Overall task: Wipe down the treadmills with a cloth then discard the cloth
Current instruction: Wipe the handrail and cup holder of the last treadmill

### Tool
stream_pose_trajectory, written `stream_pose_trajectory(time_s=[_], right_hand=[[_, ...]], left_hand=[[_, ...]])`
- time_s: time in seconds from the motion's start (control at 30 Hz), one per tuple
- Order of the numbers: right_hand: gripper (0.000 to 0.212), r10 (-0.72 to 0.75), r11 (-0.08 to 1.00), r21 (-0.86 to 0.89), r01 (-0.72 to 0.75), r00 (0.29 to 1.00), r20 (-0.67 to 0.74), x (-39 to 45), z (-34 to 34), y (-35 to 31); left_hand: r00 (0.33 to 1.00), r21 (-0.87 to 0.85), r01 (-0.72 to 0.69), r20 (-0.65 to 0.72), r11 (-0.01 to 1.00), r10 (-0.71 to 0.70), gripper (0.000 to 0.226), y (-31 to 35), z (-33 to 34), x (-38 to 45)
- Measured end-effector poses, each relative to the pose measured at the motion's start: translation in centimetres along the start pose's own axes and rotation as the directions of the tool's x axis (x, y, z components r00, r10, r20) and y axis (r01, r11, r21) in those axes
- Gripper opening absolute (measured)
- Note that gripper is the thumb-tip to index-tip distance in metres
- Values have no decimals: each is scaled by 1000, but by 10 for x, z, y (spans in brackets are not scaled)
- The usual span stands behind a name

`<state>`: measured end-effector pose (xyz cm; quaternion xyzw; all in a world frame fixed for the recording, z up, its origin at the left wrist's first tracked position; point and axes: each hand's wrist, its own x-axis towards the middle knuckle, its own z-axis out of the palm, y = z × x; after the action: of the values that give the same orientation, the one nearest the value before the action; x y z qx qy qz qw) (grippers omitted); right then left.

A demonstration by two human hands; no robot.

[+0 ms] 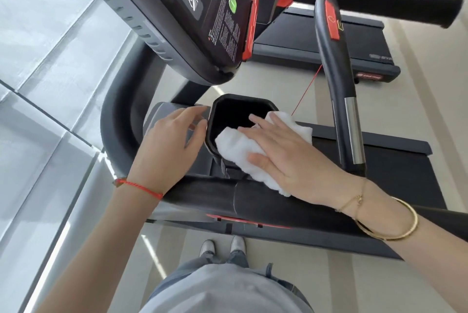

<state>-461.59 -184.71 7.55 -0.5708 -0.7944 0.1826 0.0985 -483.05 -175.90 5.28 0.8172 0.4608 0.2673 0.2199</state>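
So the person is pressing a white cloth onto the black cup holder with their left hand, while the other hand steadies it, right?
Not quite: the head view shows the right hand pressing the white cloth onto the black cup holder; the left hand steadies it.

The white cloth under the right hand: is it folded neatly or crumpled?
Crumpled. The white cloth bulges in uneven lumps under the flat right hand, at the black cup holder rim.

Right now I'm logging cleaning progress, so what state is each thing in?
White cloth: bunched, pressed flat over the cup holder's rim.
Cup holder: nothing visible inside, partly covered by the cloth.
Right hand: fingers straight, pressing on the cloth.
Left hand: relaxed, fingertips at the cup holder's edge.
Console: display state cannot be told.
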Motion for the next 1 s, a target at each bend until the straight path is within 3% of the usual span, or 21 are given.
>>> stream_pose_trajectory(time_s=[0.07, 0.2, 0.27, 0.43, 0.53, 0.63, 0.8, 0.87, 1.0], right_hand=[[51, 3, 997, -82, -1, 1000, 26, 18, 5, -12], [43, 100, 995, -31, -99, 995, 23, 40, 8, -25], [42, 57, 996, -63, -57, 998, -4, 28, 4, -21], [53, -62, 958, -284, 37, 995, -79, -7, -7, -3], [61, -1, 963, -271, 1, 1000, 2, 12, -7, -4], [55, 61, 980, -192, -52, 997, 43, 38, 3, -14], [49, 72, 994, -73, -78, 994, -80, 6, 10, -16], [54, 138, 987, 96, -127, 985, -108, -13, 13, -16], [60, 435, 767, 539, -348, 900, -38, -14, 19, -10]], left_hand=[[1000, 11, 2, 13, 1000, -2, 34, -2, -3, -8], [1000, 16, -13, 20, 1000, 12, 32, -4, -5, -16], [999, 12, -24, 26, 1000, 24, 31, -3, -5, -16], [999, 19, -21, 38, 1000, 21, 33, -3, -3, -13], [999, 15, -21, 45, 1000, 20, 34, -2, -2, -12], [999, 9, -19, 47, 1000, 19, 34, -2, -1, -12], [1000, -42, -16, 14, 999, 17, 32, 2, -1, -7], [1000, -45, -26, -1, 999, 26, 33, 7, 2, -3], [1000, -40, -14, -7, 999, 14, 41, 12, 11, 7]])
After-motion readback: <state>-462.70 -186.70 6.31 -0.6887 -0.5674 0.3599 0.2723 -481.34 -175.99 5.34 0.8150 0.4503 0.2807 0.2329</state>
